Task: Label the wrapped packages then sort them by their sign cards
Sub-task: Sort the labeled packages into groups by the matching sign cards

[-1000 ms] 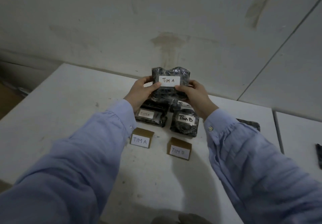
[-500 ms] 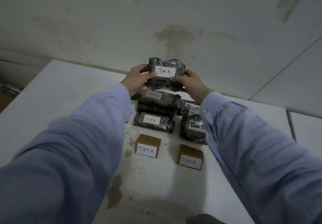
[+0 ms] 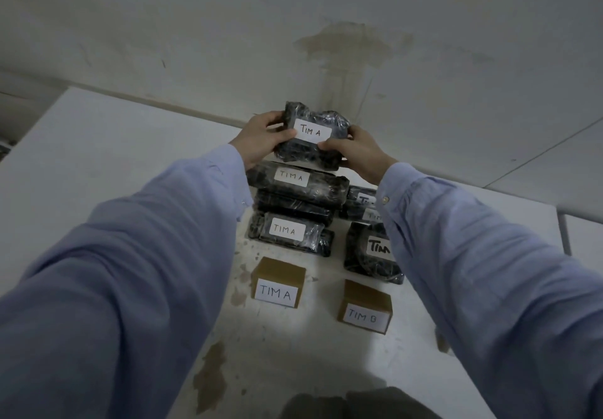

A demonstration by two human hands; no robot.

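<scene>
A black wrapped package [image 3: 306,151] with a white "TIM A" label is held between both hands, just above the far end of the TIM A row. My left hand [image 3: 261,138] grips its left side and my right hand [image 3: 355,154] grips its right side. Below it lie other black packages labelled "TIM A", one at the back [image 3: 300,183] and one nearer [image 3: 290,232]. Nearest me stand two brown sign cards, "TIM A" [image 3: 277,283] and "TIM B" [image 3: 365,307]. Behind the TIM B card sits a roundish package [image 3: 368,252], partly hidden by my right sleeve.
The white table [image 3: 114,157] runs back to a stained wall. Brown stains [image 3: 208,376] mark the tabletop near me. A second white surface [image 3: 584,239] adjoins on the right. More packages [image 3: 362,203] lie behind the roundish one.
Both hands have carried the held package farther from me, over the back of the TIM A row. The camera has tilted down, so the sign cards appear lower and closer.
</scene>
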